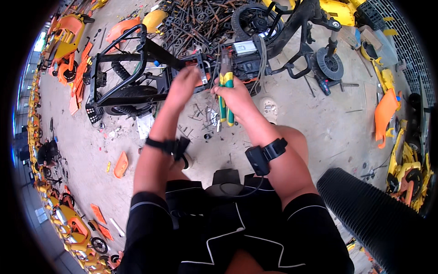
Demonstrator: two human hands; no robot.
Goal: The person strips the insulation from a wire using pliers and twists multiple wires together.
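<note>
Gripping green-and-yellow-handled pliers (229,83) in the right hand (236,97), wrapping fingers snugly round the handles, pointing the metal head beyond the fingertips. Half-curling the left hand (185,83) nearby, blurring too much to tell any hold. Possibly risking a nicked left finger by slipping sideways, or snagging grey cables (263,57) beyond the right fingers by twisting carelessly.

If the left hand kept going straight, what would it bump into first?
The left hand would probably meet the middle of the black vehicle frame first, though depth is unclear.
</note>
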